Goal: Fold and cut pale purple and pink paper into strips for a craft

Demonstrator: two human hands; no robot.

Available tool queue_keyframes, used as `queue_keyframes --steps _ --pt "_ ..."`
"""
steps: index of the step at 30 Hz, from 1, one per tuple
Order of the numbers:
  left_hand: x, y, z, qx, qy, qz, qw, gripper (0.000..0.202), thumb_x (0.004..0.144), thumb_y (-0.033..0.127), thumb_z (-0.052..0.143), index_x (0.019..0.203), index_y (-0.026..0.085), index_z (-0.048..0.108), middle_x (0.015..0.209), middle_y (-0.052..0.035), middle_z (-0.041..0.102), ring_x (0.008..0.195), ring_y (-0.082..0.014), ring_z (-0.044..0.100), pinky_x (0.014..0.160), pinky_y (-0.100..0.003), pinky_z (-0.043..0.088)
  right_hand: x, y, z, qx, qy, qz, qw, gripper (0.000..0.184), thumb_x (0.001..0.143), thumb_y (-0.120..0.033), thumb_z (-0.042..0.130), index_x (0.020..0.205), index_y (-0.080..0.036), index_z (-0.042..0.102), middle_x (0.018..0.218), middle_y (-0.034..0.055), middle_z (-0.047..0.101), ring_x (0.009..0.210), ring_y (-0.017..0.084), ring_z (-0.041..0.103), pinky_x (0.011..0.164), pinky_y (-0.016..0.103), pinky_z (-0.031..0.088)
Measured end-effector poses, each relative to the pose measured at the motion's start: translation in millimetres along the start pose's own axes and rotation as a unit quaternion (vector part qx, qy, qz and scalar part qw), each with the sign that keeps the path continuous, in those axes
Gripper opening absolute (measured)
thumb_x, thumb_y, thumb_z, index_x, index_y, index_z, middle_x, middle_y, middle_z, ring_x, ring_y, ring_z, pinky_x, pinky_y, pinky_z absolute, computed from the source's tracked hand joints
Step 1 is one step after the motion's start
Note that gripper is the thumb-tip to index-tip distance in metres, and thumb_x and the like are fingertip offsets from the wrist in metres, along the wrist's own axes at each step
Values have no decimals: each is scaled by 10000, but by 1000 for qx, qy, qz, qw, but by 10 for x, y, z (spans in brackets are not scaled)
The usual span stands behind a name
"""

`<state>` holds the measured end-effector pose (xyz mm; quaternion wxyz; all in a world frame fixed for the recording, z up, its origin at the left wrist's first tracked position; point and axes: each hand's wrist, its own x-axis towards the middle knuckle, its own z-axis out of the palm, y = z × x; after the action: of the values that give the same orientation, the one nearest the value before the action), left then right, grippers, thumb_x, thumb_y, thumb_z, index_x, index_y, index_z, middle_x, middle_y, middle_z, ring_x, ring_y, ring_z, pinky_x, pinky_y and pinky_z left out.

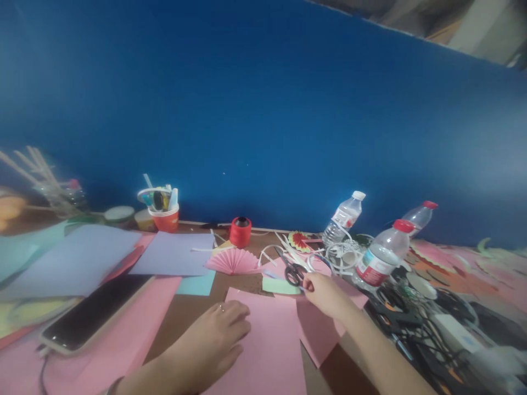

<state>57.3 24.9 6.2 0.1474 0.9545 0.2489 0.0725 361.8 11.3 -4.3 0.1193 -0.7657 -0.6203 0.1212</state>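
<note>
My left hand lies at the left edge of a pink paper sheet, a ring on one finger. Its fingers are loosely bent and slightly apart, holding nothing visible. Farther right, my right hand has its fingertips pinched together beside the black handles of a pair of scissors. A thin pale lilac strip runs to these fingertips; whether they grip it or a scissor loop, I cannot tell. Under the scissors is a light green paper piece. A pleated pink paper fan stands behind the sheet.
A red thread spool stands near the blue wall. Plastic bottles and tangled cables crowd the right. Lilac sheets, a phone and a red cup of tools are on the left.
</note>
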Motion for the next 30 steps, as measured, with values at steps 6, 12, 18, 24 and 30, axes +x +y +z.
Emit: queue_keyframes --steps 6,12,18,24,30 --pt "-18 55 -6 -16 -16 7 1000 259 775 169 511 1014 238 582 1168 -43 570 1054 -268 518 898 -436 401 -110 -216 -284 -58 48 -36 997 105 782 -166 516 787 -226 602 706 8 654 628 160 570 544 243 280" --pt "-1 57 -22 -212 51 -76 973 136 790 226 497 871 230 607 873 -31 632 827 -233 566 780 -397 413 -402 -487 -711 4 121 -112 986 132 849 -243 470 871 -245 600 743 3 653 601 151 559 600 261 377" --pt "54 -38 -34 -337 164 -178 910 290 862 299 418 1133 220 484 1111 -80 581 994 -217 566 855 -368 446 -746 -773 -904 142 179 -196 954 109 811 -271 547 808 -248 653 771 29 671 650 171 588 606 287 461" --pt "-4 38 -120 -440 139 -93 882 531 821 456 560 1310 309 411 1405 -37 434 1268 -228 408 1050 -389 322 -805 -946 -762 370 93 -193 904 47 730 -272 680 738 -228 667 739 32 674 709 184 620 624 295 496" --pt "-3 127 -234 -512 172 -22 841 407 770 441 615 1130 255 572 1359 -56 463 1282 -242 366 1052 -384 288 -776 -1000 -555 408 12 -206 889 30 734 -244 688 742 -217 676 725 25 669 727 175 607 666 304 466"
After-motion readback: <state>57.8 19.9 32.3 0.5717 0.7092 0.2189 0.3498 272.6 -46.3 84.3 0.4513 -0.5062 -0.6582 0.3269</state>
